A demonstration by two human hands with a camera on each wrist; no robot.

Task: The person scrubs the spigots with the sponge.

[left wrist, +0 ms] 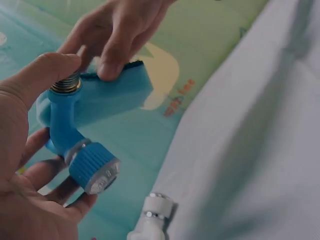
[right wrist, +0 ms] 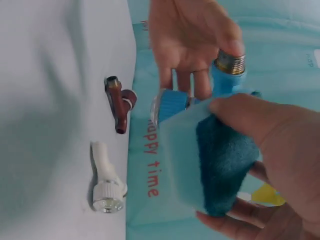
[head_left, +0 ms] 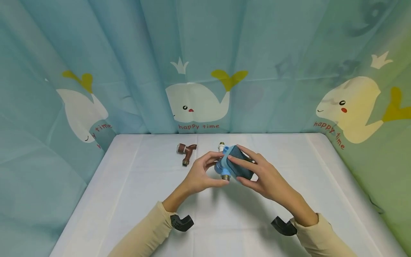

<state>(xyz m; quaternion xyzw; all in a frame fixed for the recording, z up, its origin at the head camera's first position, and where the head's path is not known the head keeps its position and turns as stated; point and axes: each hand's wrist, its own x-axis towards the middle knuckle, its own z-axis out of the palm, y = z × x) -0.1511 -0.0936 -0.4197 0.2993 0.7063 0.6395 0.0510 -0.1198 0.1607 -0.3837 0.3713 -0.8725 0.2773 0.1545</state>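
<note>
Brown tap lying near far edge of worktop, left of centre; white tap just right of it, mostly hidden behind hands. Blue tap held aloft above worktop centre, toward far edge: left hand pinching it, thumb on brass threaded end, fingers under knob. Right hand clamping folded blue cloth against tap body. Risks: pinch grip slight, so firm rubbing likely to twist tap loose and drop it; cloth may snag on threads.
</note>
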